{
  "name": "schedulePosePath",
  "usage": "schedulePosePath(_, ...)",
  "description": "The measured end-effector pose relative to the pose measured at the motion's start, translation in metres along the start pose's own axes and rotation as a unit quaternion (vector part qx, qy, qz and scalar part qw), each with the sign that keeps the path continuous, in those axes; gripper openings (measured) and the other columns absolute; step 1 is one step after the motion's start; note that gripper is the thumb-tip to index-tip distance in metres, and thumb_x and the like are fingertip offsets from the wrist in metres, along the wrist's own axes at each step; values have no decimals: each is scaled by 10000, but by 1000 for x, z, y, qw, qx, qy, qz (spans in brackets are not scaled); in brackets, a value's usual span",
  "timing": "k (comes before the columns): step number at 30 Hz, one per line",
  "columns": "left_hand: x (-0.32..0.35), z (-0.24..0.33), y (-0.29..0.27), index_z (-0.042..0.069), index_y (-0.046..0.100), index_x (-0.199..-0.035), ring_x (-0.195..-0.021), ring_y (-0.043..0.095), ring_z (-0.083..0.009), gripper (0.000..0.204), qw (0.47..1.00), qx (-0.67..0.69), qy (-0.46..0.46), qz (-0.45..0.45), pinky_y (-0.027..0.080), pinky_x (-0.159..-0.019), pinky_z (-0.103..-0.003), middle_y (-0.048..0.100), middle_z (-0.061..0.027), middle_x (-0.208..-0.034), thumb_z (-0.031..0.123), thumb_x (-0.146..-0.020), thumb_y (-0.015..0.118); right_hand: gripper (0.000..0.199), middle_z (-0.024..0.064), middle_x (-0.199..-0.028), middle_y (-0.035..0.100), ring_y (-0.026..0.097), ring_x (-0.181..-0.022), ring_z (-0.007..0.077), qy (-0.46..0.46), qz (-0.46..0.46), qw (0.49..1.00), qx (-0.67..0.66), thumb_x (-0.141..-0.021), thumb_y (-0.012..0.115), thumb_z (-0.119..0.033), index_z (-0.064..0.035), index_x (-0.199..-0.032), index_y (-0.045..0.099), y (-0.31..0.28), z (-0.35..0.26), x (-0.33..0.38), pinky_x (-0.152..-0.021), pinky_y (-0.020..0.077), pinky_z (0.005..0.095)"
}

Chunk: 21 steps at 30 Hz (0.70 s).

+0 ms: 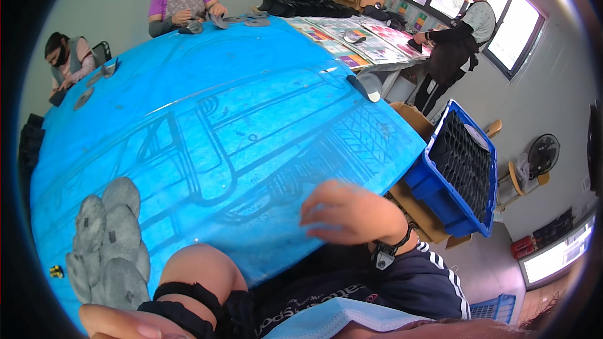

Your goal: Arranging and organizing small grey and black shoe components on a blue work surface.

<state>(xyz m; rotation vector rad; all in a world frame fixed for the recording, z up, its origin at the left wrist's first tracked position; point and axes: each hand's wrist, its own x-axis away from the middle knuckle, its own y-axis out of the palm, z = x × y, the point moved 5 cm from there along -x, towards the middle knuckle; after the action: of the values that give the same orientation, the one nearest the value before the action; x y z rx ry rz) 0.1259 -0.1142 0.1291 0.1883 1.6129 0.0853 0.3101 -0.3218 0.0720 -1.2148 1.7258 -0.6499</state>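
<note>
My left hand (119,323) is at the lower left edge, close to the camera and partly cut off. Its fingers are bent, and whatever lies in them is out of sight. Beside it on the blue table covering (270,119) lies an overlapping pile of grey, oval, felt-like pieces (119,245), some with a small dark square. Over the table's near edge, my right hand (342,213) is blurred by motion. Its fingers are loosely bent and apart, with nothing visible in them. A black strap with a small device (384,254) circles that wrist.
A blue crate (449,213) of black curved pieces stands right of the table. A curved grey-and-black piece (367,86) lies at the table's right corner. A small yellow-and-black object (56,271) sits beside the grey pile. Several people work around the far side; a fan (543,154) stands right.
</note>
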Motion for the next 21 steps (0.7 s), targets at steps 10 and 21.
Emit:
schedulePosePath(10,6,-21,12,80,319,-619,-591,284,-149,248,599,795,5,-99,248,-583,-288,290,-32,-626,159,-855,316,199,107,-803,571,538,-790,290,199,29,944,261,-752,581,-237,-65,-851,594,-38,86,-9,-686,436,375)
schedulePosePath(21,6,-8,14,123,265,-494,-498,212,-117,366,581,805,21,-123,199,-510,-274,218,13,-513,172,-849,342,300,120,-874,589,560,-811,294,278,110,954,26,-744,591,-187,-50,-1008,556,-36,142,16,-724,445,363)
